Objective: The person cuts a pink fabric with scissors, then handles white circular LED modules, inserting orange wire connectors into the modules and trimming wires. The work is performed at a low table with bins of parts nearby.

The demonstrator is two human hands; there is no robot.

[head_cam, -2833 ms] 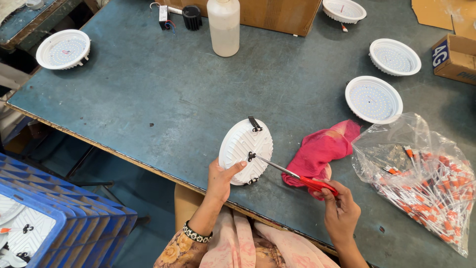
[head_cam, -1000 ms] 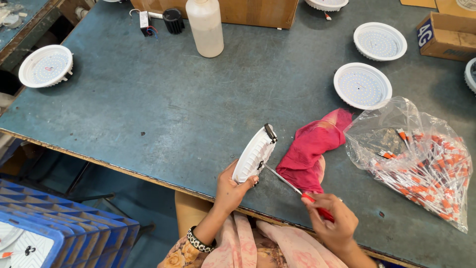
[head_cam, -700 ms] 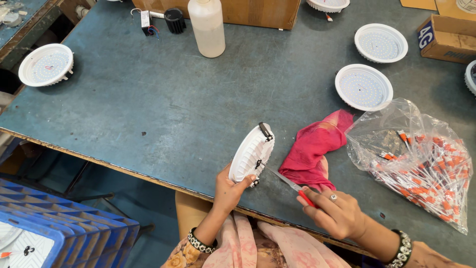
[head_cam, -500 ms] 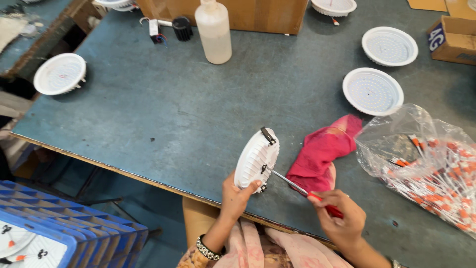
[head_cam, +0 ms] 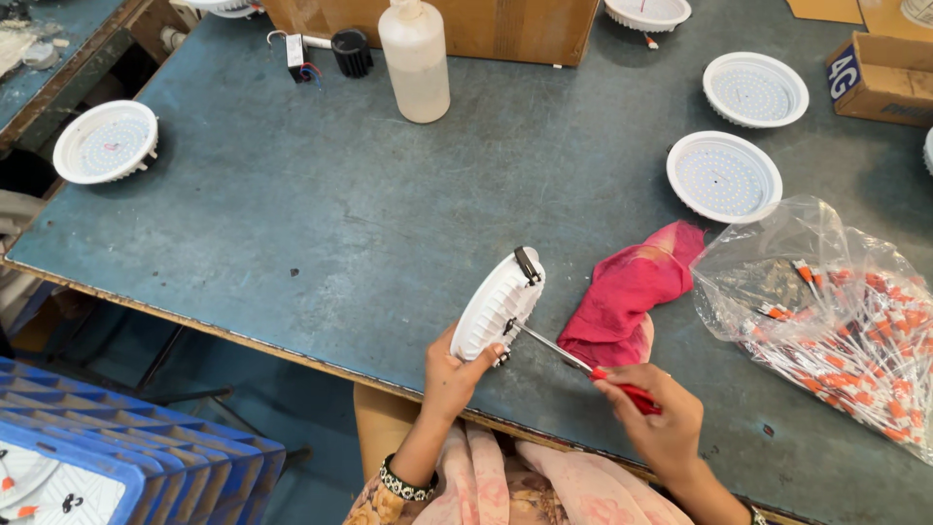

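Our left hand (head_cam: 455, 374) is clamped on the white lamp housing (head_cam: 496, 306), now tilted on edge above the table (head_cam: 292, 224) rim. Our right hand (head_cam: 656, 423), closed around the red-handled screwdriver (head_cam: 583, 367), has brought its tip to the housing's clip, so fastening looks under way.

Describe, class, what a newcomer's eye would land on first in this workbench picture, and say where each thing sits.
Near the front edge of the blue-grey table, the left hand holds a round white lamp housing tilted on edge, while the right hand points a red-handled screwdriver at its clip. Just right lies a crumpled pink cloth, then a clear bag of red-and-white parts. More white lamp discs dot the table's far side.
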